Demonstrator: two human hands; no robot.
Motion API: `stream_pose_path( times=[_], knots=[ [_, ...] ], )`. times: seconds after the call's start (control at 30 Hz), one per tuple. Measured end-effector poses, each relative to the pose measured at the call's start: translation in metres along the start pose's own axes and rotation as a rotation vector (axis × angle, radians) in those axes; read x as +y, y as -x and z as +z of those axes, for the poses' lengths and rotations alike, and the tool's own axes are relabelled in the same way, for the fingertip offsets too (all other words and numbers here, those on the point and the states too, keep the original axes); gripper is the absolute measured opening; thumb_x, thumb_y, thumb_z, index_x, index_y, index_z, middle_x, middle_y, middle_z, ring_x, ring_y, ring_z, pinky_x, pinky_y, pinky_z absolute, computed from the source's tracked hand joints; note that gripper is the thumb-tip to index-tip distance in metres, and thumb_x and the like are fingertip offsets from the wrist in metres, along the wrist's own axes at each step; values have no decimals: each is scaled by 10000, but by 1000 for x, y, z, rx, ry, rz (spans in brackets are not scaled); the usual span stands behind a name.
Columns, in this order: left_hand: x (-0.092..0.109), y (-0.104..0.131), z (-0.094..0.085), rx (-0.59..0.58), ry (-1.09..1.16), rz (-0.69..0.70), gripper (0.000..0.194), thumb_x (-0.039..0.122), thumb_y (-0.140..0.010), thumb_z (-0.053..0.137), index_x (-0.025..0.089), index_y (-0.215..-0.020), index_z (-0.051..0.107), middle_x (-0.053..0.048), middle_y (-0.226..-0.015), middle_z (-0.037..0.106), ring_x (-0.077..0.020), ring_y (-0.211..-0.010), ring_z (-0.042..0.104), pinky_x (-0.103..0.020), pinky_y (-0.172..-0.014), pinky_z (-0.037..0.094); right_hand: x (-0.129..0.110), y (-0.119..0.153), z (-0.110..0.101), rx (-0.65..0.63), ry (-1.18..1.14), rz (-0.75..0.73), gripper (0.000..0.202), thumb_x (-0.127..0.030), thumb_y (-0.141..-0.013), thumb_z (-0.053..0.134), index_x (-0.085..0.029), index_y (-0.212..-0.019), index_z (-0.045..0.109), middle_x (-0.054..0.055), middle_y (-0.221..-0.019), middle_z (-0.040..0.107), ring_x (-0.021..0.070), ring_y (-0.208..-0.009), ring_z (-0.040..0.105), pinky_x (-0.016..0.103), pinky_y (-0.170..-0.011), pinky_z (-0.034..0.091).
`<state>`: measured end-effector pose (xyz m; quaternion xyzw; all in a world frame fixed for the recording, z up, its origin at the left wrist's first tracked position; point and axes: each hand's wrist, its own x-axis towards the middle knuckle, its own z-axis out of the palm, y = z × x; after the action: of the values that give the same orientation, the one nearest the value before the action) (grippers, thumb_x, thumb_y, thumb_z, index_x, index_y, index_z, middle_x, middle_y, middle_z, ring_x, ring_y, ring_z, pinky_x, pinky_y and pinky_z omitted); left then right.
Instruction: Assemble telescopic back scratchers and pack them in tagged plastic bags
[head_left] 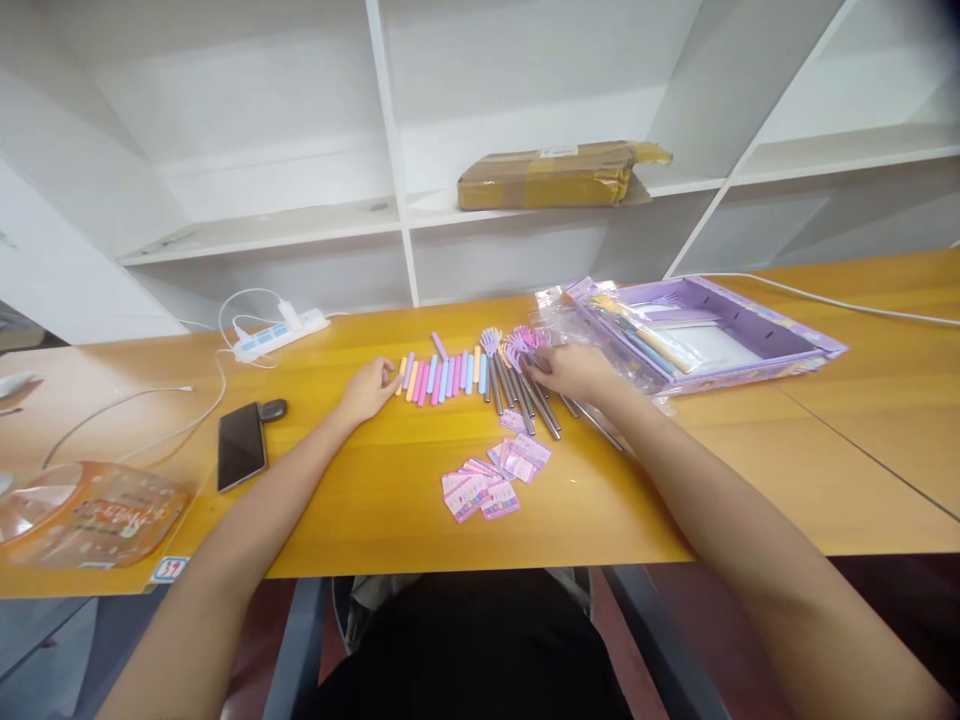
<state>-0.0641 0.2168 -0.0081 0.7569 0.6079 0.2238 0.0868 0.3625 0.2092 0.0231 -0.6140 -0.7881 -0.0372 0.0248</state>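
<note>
I have the left hand (367,390) at eleven o'clock, fingers curled against the near end of a row of pastel tubes (443,379) at twelve; I can't tell whether it pinches one. The right hand (576,370) lies at one o'clock over claw-headed metal rods (517,388), its fingertips hidden, so its grip is unclear too. I judge the rods light, stiff and slick, best held mid-shaft, sparing the thinner claws; the tubes look light and prone to rolling.

Pink, blue, purple, yellow-orange sticks (444,380)
</note>
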Motion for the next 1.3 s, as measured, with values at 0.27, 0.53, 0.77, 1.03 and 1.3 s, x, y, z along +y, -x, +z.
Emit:
stream_pose_path(
  times=[0.27,0.53,0.77,1.03,1.3],
  knots=[
    [14,2,1,-7,-115,5,169,348,-1030,564,213,-1049,663,-110,-966,730,-311,-985,680,-405,-875,499,-5,5,-4,52,-33,-97,474,-513,-1107,413,-201,-974,744,131,-1071,805,256,-952,703,322,-728,380],
    [18,3,5,-4,-188,-45,264,334,-994,599,184,-1207,644,-179,-1160,755,-383,-1139,694,-466,-962,522,-19,7,-6,59,-68,-172,213,-352,-1042,563,-195,-1092,698,121,-1135,786,232,-954,694,306,-757,406],
    [19,4,3,-4,-195,-105,409,295,-1009,560,131,-1383,575,-198,-1150,766,-377,-1091,742,-447,-924,548,-28,10,-4,36,-59,-195,327,-408,-1091,493,-200,-1043,740,132,-1182,771,248,-1029,710,316,-842,456],
    [21,4,1,10,-171,-163,479,256,-1009,551,112,-1465,521,-202,-1133,792,-368,-1034,775,-412,-871,557,-49,8,4,-21,-74,-29,461,-508,-1070,511,-161,-963,795,201,-1115,795,302,-1005,751,360,-852,519],
    [27,12,-2,75,-138,-142,357,360,-1146,327,178,-1315,584,-182,-1099,795,-347,-988,777,-414,-839,549,-51,8,7,-1,-296,131,358,-429,-982,608,-167,-814,786,179,-939,807,288,-962,759,320,-845,516]
  ],
)
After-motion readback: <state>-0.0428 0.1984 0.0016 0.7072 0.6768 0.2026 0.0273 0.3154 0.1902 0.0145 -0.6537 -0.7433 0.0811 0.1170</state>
